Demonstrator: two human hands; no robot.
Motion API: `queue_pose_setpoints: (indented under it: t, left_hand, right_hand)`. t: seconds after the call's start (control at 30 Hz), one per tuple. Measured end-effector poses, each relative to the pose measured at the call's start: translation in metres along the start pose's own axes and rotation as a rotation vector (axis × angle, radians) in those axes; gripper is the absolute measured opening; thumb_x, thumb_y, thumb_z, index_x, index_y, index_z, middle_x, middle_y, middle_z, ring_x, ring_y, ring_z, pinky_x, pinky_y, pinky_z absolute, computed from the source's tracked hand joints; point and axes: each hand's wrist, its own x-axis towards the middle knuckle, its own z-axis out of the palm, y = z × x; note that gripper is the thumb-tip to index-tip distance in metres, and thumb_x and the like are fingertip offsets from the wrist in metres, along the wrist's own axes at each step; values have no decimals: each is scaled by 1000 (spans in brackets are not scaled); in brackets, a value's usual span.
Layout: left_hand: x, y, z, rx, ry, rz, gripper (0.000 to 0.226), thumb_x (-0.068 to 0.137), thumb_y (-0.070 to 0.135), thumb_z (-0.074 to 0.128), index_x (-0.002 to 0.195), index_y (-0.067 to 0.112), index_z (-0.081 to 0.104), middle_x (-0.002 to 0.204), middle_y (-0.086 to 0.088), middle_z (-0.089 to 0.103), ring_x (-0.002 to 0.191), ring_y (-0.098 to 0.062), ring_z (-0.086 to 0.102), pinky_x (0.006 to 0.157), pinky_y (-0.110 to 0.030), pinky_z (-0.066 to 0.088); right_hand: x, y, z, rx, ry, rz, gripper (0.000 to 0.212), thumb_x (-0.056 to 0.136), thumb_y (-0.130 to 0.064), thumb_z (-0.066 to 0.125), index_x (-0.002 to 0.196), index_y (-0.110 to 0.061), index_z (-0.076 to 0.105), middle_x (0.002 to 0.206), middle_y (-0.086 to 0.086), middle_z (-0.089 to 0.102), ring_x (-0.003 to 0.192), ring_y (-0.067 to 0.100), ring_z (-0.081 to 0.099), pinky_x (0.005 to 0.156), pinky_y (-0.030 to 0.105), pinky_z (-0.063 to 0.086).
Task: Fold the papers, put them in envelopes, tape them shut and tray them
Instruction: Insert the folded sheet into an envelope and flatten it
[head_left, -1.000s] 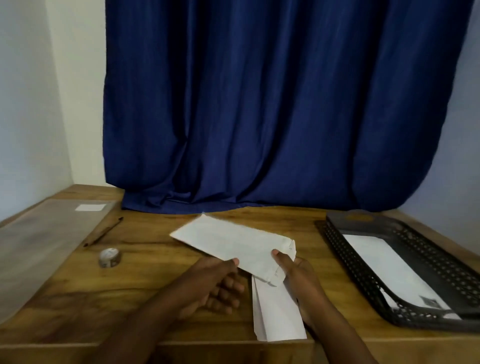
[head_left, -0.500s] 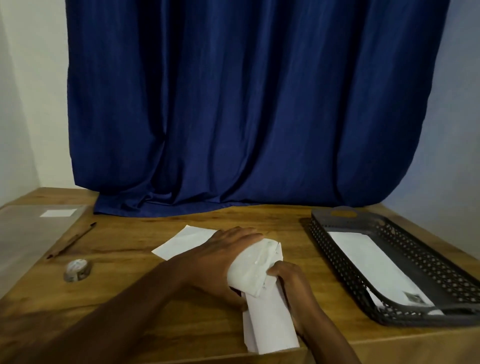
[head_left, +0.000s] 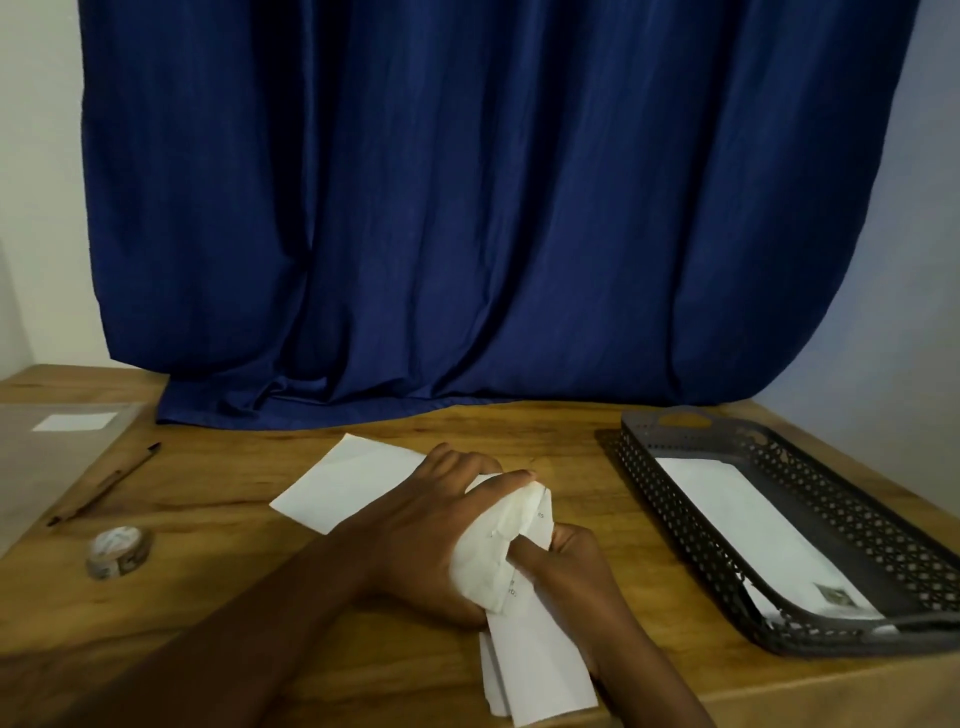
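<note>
Head view. A wooden tabletop (head_left: 218, 582) fills the lower part of the frame, with a dark blue curtain (head_left: 467, 208) hanging behind its far edge.

Near the middle of the front edge, the left hand (head_left: 426, 540) lies over a white envelope (head_left: 353, 483), its fingers curled round the envelope's crumpled right end, where the mouth appears to gape. The envelope's free end points toward the far left, lying flat on the tabletop.

The right hand (head_left: 571, 566) sits just right of the left hand, fingers bent, thumb and fingers pinching a folded paper (head_left: 535, 670) at its upper end. That upper end meets the envelope's mouth; whether it is already inside cannot be told. The paper's lower end reaches the front edge of the tabletop, and small print shows on it near the hands.

Along the right edge stands a dark perforated tray (head_left: 691, 525), long side running from far to near. A white envelope in the tray (head_left: 753, 525) lies flat on its floor, with a small printed mark at its near end.

Toward the left edge, a roll of clear tape (head_left: 119, 551) rests on its side. A pencil (head_left: 104, 483) lies slantwise beyond it. At the far left corner a transparent sheet (head_left: 36, 467) covers the wood, with a small white label (head_left: 75, 421) on it.
</note>
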Motion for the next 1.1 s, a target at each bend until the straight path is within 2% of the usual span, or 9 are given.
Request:
queue_pose_setpoints:
  t: [0.1, 0.4, 0.63, 0.73, 0.8, 0.9, 0.97, 1.03, 1.1]
  left_hand:
    - [-1, 4, -4, 23, 11, 49, 125, 61, 83, 72, 157, 49, 1, 154, 14, 24, 143, -12, 23, 122, -46, 17]
    - [-5, 9, -14, 22, -9, 64, 122, 66, 67, 80, 156, 50, 0, 152, 19, 24, 137, -5, 24, 114, -33, 28]
    - [-8, 8, -13, 4, 44, 76, 120, 65, 65, 80, 157, 49, 4, 147, 21, 30, 134, -4, 30, 112, -35, 34]
    - [-7, 3, -11, -4, 98, 50, 116, 66, 67, 78, 156, 50, 6, 145, 23, 32, 133, -2, 31, 112, -33, 34]
    - [-6, -4, -11, 12, 123, 19, 115, 66, 67, 77, 155, 50, 7, 145, 23, 31, 134, -1, 30, 113, -32, 32]
    - [-7, -16, -9, 20, 170, -26, 118, 63, 65, 77, 155, 52, 6, 148, 24, 29, 136, -2, 28, 112, -29, 24]
    - [-7, -21, -8, 2, 191, -52, 120, 62, 68, 77, 155, 53, 3, 153, 24, 25, 139, -2, 24, 112, -29, 17]
    - [-6, -24, -8, -1, 201, -65, 121, 62, 71, 77, 155, 54, 0, 158, 23, 21, 143, -4, 20, 114, -31, 14]
    - [-5, -24, -9, -1, 199, -73, 122, 63, 72, 76, 155, 53, -1, 160, 21, 19, 145, -6, 20, 117, -34, 15]
  right_hand:
    - [1, 2, 5, -20, 48, -7, 3, 79, -10, 78, 82, -8, 79, 81, 8, 79, 74, 20, 76, 56, 24, 54]
    - [3, 4, 11, -57, 165, 11, 11, 80, -7, 80, 79, -16, 74, 70, -6, 76, 67, 9, 74, 48, 17, 50]
    - [-1, -6, 17, 19, 212, 68, 19, 82, -31, 81, 77, -14, 74, 67, -1, 76, 60, 11, 74, 47, 22, 51]
    - [-7, -12, 11, 38, 119, 35, 25, 82, -36, 82, 79, -11, 79, 78, 7, 79, 69, 18, 77, 53, 23, 55]
    - [-13, -13, 0, 54, 40, 15, 27, 80, -39, 81, 88, -13, 82, 90, 10, 80, 83, 24, 78, 68, 32, 60]
    - [-19, -15, -30, -106, 110, -86, 16, 88, -25, 76, 100, -34, 81, 110, -12, 77, 99, 4, 72, 86, 23, 55]
    - [-27, -25, -51, -245, 105, -206, 45, 93, -15, 71, 120, -50, 68, 124, -35, 62, 111, -17, 56, 93, 12, 44]
    - [-33, -36, -68, -314, 78, -273, 70, 90, -13, 74, 135, -57, 43, 117, -49, 54, 106, -28, 52, 81, -1, 43]
    - [-38, -42, -81, -365, 56, -265, 73, 85, -17, 79, 134, -54, 40, 109, -44, 61, 96, -23, 60, 69, -2, 46]
